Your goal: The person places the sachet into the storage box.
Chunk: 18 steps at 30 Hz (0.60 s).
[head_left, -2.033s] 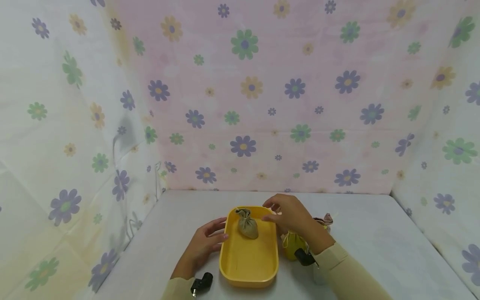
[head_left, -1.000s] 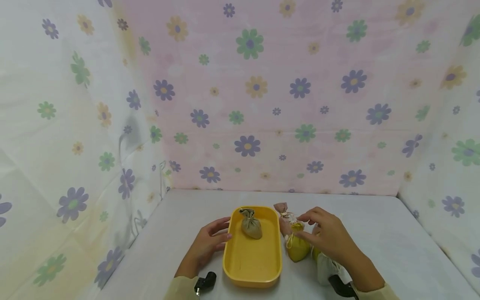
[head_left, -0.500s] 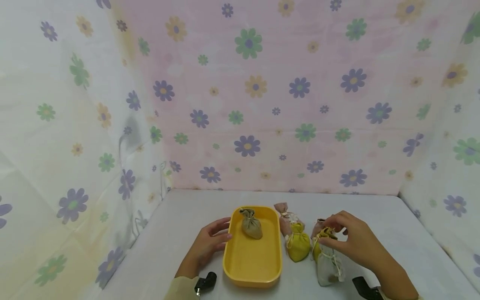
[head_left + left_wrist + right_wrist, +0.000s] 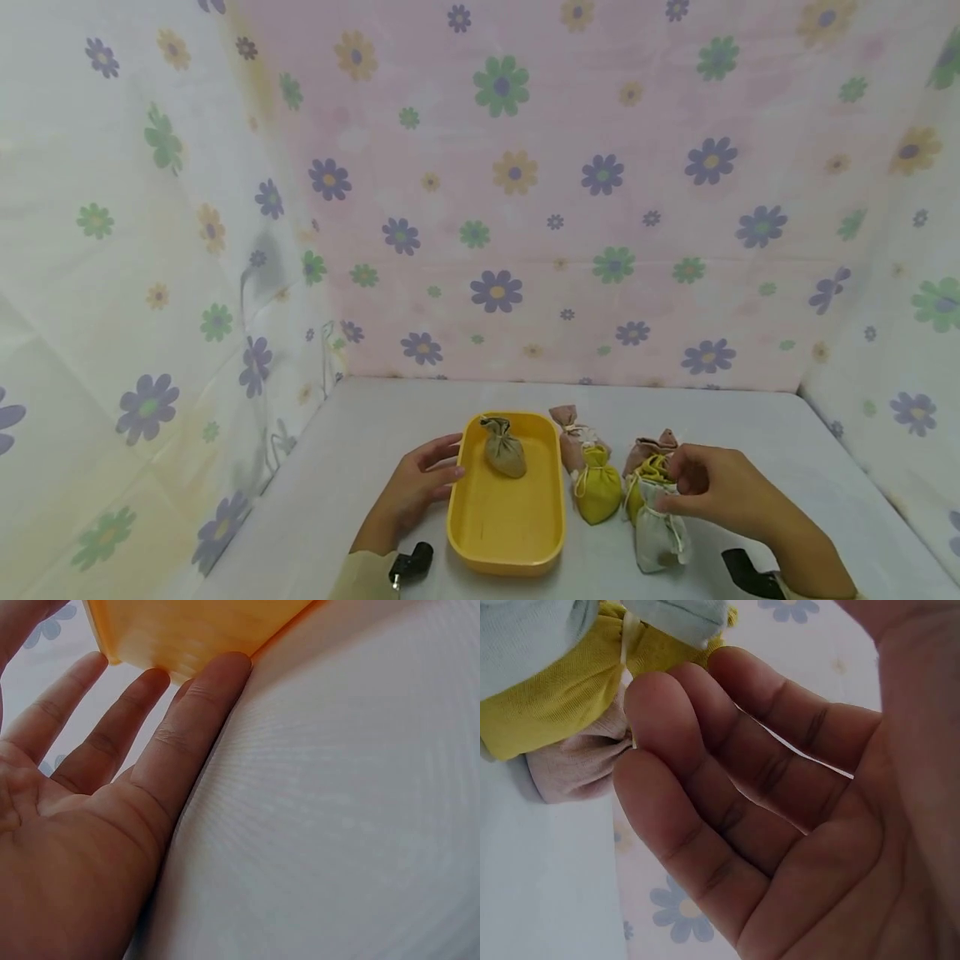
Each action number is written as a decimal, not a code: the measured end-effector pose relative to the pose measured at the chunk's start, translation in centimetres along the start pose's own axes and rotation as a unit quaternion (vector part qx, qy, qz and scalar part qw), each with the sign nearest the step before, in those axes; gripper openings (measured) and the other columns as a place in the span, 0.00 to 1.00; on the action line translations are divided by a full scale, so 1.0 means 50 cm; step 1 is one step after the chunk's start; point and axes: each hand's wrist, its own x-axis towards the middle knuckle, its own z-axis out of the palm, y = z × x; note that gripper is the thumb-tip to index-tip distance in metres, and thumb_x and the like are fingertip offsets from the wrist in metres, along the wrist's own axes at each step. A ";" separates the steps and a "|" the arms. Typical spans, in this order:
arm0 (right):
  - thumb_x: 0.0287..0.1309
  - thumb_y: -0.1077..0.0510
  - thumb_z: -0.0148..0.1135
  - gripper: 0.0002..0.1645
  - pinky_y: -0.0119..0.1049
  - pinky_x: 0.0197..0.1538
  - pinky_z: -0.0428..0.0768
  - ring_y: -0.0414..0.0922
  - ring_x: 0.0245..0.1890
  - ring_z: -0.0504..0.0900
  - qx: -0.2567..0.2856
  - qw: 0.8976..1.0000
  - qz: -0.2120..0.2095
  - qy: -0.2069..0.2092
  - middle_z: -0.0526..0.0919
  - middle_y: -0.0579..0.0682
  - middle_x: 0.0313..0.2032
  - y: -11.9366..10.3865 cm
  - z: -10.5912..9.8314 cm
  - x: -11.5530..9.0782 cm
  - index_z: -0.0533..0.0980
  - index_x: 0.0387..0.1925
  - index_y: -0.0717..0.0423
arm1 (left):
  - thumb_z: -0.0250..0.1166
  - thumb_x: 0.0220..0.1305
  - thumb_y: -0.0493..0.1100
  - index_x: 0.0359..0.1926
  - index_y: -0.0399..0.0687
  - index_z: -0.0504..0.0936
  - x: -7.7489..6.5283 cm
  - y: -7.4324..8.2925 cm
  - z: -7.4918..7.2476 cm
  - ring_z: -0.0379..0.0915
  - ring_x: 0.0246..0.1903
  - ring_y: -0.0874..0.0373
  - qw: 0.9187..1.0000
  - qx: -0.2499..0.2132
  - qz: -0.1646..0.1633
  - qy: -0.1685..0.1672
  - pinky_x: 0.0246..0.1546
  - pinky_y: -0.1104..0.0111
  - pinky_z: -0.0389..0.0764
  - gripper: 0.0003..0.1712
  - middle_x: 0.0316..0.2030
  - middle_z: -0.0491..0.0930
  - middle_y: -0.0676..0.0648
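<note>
A yellow tray [image 4: 506, 533] lies on the white table with one olive-green drawstring pouch [image 4: 505, 450] in its far part. My left hand [image 4: 417, 482] rests at the tray's left side, its straight fingers touching the wall. My right hand [image 4: 723, 492] hovers beside the neck of a pale grey-white pouch [image 4: 660, 537], fingers loosely bent and nothing visibly held. Behind that pouch stand a yellow-green pouch [image 4: 562, 682] and a dusty-pink pouch [image 4: 585, 761], partly hidden. The right thumb is mostly out of the right wrist view.
Right of the tray stand another yellow-green pouch [image 4: 597, 492] and, behind it, a pink pouch [image 4: 572, 446]. Flower-patterned cloth [image 4: 525, 208] walls the table at the back and sides. A black wrist camera [image 4: 411, 565] sits at the left cuff.
My right hand has moved from the tray's far right rim rightward and nearer, over to the grey-white pouch. My left hand stays at the tray. The olive pouch stays in the tray.
</note>
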 end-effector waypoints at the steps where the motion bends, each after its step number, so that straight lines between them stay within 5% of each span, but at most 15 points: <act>1: 0.48 0.37 0.80 0.27 0.31 0.26 0.77 0.36 0.26 0.75 -0.001 1.000 -0.003 -0.002 0.78 0.42 0.28 -0.001 0.002 0.001 0.77 0.37 0.48 | 0.75 0.63 0.45 0.73 0.58 0.72 0.000 0.000 -0.001 0.76 0.65 0.46 1.000 -0.001 0.000 -0.001 0.55 0.57 0.87 0.38 0.72 0.70 0.40; 18: 0.51 0.41 0.79 0.19 0.30 0.29 0.79 0.35 0.27 0.76 -0.016 1.000 -0.016 -0.009 0.82 0.39 0.29 -0.007 0.024 0.014 0.82 0.37 0.45 | 0.75 0.63 0.46 0.73 0.58 0.72 0.000 -0.001 -0.002 0.76 0.66 0.46 1.000 0.006 0.002 -0.003 0.55 0.57 0.87 0.38 0.72 0.71 0.41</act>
